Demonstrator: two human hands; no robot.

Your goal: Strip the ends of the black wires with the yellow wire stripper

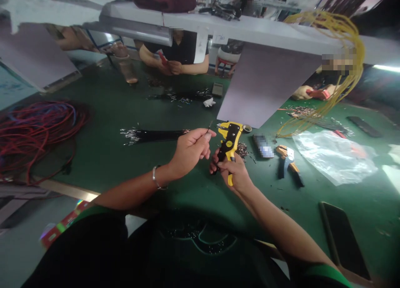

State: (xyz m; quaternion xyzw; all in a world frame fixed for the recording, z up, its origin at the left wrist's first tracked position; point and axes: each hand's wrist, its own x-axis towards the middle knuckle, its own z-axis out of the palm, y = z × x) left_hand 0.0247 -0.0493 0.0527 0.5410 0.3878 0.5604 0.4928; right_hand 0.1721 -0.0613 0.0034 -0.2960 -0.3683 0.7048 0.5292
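Note:
My left hand [192, 150] pinches a thin black wire [209, 127], its tip pointing up toward the tool on the right. In my right hand [233, 169] is a yellow and black wire stripper [231, 140], held upright with its jaws to the upper left. Wire and jaws are a small gap apart. Behind my left hand lies a bundle of black wires [156, 135] with bare, shiny ends at the left. Beside the stripper sits a heap of small cut pieces [242, 150], partly hidden by the tool.
Coiled red and blue wires [46, 130] lie at left. At right are an orange-handled tool [289, 161], a plastic bag [337, 155] and a phone [343, 238]. A panel [262, 80] stands ahead, and yellow wires [353, 63] hang from the shelf. Co-workers sit across the table.

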